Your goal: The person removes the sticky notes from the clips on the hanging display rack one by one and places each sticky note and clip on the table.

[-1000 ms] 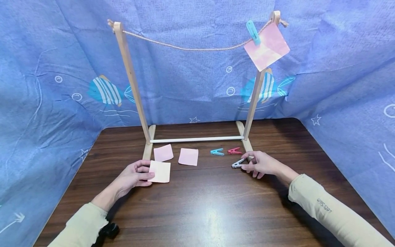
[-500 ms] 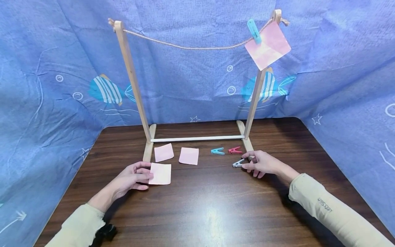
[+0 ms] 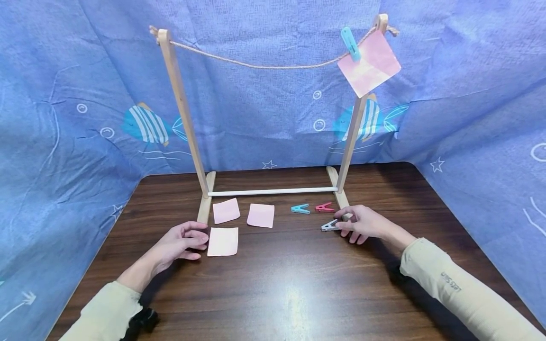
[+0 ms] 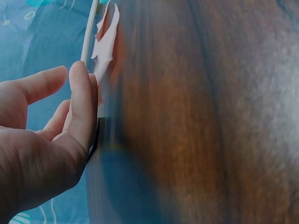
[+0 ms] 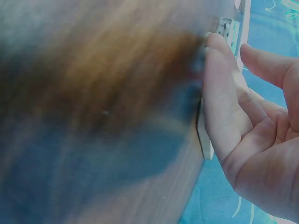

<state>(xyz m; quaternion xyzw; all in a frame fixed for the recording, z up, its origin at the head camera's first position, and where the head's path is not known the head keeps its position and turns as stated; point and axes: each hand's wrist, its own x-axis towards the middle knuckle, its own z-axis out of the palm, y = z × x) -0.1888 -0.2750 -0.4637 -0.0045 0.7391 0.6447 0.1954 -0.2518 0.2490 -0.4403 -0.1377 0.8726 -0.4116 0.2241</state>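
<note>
My left hand (image 3: 181,244) is beside the left edge of a pale square sheet (image 3: 223,242) lying on the table; in the left wrist view its thumb and fingers are apart with nothing between them. Two pink square sheets (image 3: 226,210) (image 3: 260,216) lie just behind. On the right, my right hand (image 3: 360,223) is at a grey clothespin (image 3: 328,226), its fingertips partly covering the clip's right end. The right wrist view has thumb and finger apart, with a clothespin (image 5: 226,29) beyond them. A blue clothespin (image 3: 300,209) and a red clothespin (image 3: 324,207) lie behind it.
A wooden frame (image 3: 181,102) stands at the back with a rope (image 3: 264,67) sagging between its posts. From the rope's right end a pink sheet (image 3: 371,71) hangs by a light-blue clothespin (image 3: 350,43). Blue fish-print cloth (image 3: 264,118) encloses the table.
The pale sheet that my left hand held now lies flat on the table, and that hand has drawn slightly left. My right hand has stayed by the grey clothespin, shifting only a little.
</note>
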